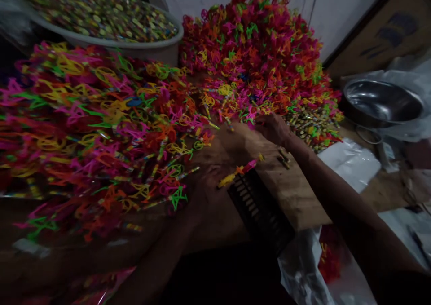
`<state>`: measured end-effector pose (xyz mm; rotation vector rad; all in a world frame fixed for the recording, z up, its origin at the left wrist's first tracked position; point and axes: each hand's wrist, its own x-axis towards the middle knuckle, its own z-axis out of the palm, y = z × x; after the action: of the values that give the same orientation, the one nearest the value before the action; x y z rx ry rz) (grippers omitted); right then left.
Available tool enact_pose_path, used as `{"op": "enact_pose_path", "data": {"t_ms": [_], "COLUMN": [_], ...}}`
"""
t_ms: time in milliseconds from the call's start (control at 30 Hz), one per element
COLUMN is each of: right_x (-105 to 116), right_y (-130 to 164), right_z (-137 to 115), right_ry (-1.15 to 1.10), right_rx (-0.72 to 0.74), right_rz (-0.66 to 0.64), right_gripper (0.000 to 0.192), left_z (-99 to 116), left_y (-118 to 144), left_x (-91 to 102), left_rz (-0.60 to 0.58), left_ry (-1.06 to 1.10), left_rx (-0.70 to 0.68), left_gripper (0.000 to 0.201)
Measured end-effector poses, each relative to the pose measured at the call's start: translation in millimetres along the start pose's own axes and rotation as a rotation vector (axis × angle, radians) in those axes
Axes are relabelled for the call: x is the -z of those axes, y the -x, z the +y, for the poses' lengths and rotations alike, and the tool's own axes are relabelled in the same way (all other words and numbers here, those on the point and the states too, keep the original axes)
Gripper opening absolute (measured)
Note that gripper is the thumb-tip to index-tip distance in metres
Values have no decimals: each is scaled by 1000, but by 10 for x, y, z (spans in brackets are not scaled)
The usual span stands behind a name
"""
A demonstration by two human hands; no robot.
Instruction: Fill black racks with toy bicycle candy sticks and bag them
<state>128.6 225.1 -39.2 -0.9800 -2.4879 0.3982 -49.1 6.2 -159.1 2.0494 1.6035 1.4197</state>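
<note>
My left hand [210, 183] is low over the wooden table, blurred and in shadow, beside the upper end of a black slotted rack [261, 206]. Close to its fingertips, a row of small yellow, orange and pink plastic pieces [237, 172] lies across the rack's top end. My right hand [273, 129] reaches to the front edge of the far heap of bright plastic pieces [256, 53], fingers pointing left and down. A pink piece is near those fingertips. Dimness and motion smear both hands' fingers, so what they grip is unclear.
Another heap of coloured plastic toys with striped tubes [111, 130] covers the left side. Behind it stands a tub [144, 49] full of small wrapped pieces. At right are a metal bowl [384, 100], a white plastic bag [352, 161] and short tubes [284, 157].
</note>
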Motion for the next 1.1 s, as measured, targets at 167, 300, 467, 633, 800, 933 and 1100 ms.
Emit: {"op": "enact_pose_path", "data": {"t_ms": [167,300,467,633,800,933,1100], "right_x": [190,-2,-227,-326,-464,-483,-574], "right_y": [894,1408,1735,2049,2152,2088,1981], "right_z": [-218,-378,-495,-586,-693,-853,-1021], "right_ry": [-334,-637,-386,-328,-286,-255,-326], "right_rx": [-259,-424,-306,-374,-420,-273,-224], "right_rz": [128,176,323,465,389,292,295], "right_gripper": [47,46,34,22,20,16,14], "left_z": [32,71,205,285,395,537,580], "left_y": [-10,-17,-40,-60,-43,5,21], "left_x": [10,-42,-85,-91,7,109,100], "left_rz": [-12,-25,-66,-52,-134,-179,-151], "left_ry": [-3,-17,-71,-70,-93,-6,-19], "left_rx": [61,145,189,250,274,344,363], "left_gripper": [17,16,12,16,36,45,32]}}
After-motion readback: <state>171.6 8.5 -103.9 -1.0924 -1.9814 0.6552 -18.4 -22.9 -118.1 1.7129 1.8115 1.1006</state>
